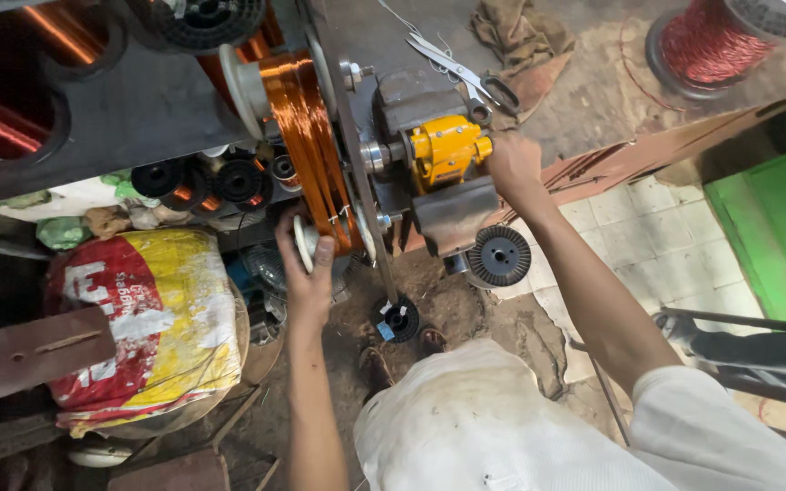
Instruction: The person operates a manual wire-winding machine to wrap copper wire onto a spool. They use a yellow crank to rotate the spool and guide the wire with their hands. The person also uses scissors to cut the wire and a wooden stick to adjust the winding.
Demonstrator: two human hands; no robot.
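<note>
A coil of bright copper wire (307,132) sits wound on a white former (240,84) mounted on a winding machine. My left hand (304,264) is pressed against the white lower end of the former (306,242), thumb over its rim, just beside the coil's bottom. My right hand (511,164) grips the side of the yellow unit (443,150) on the machine's shaft, its fingers wrapped around a handle that is hidden behind them. Scissors (461,73) lie on the grey bench (584,91) just above that hand.
A large spool of reddish copper wire (707,41) stands at the top right, a brown rag (520,41) beside the scissors. Black spools (238,182) lie under the bench, one black reel (499,256) below the machine. A yellow and red sack (152,318) stands at the left. A green panel (775,227) is at the right.
</note>
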